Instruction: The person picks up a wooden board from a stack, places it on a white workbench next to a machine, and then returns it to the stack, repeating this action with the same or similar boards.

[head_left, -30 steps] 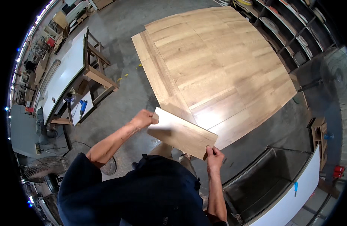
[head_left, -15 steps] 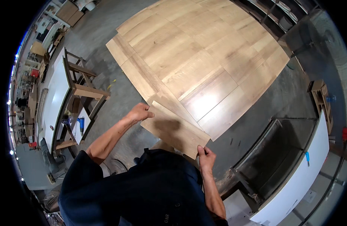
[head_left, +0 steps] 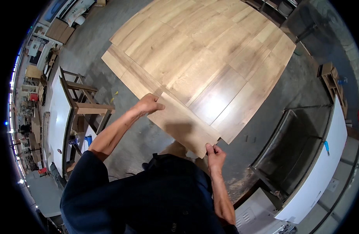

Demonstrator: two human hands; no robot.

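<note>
A short wood-look floor plank [head_left: 183, 124] is held between my two hands along the near edge of a broad panel of joined planks [head_left: 179, 50]. My left hand [head_left: 147, 104] grips its left end, thumb on top. At the right end, my right hand [head_left: 215, 154] pinches the near corner between thumb and fingers. The plank's far long edge lies against or over the edge of the joined planks; which of the two I cannot tell. Its underside is hidden. Beyond its left end runs a row of narrower planks [head_left: 128, 78].
On the left stands a white-topped workbench [head_left: 56, 121] on wooden legs, with a blue tool [head_left: 88, 139] beneath. A white-topped table [head_left: 312, 183] holding a light-blue cutter [head_left: 326, 147] is at right. A wooden rack [head_left: 333, 84] stands farther right, on the grey floor [head_left: 261, 117].
The plank has moved forward and slightly right, and now lines up more closely with the panel's edge. Both hands keep hold of it. My view has shifted a little.
</note>
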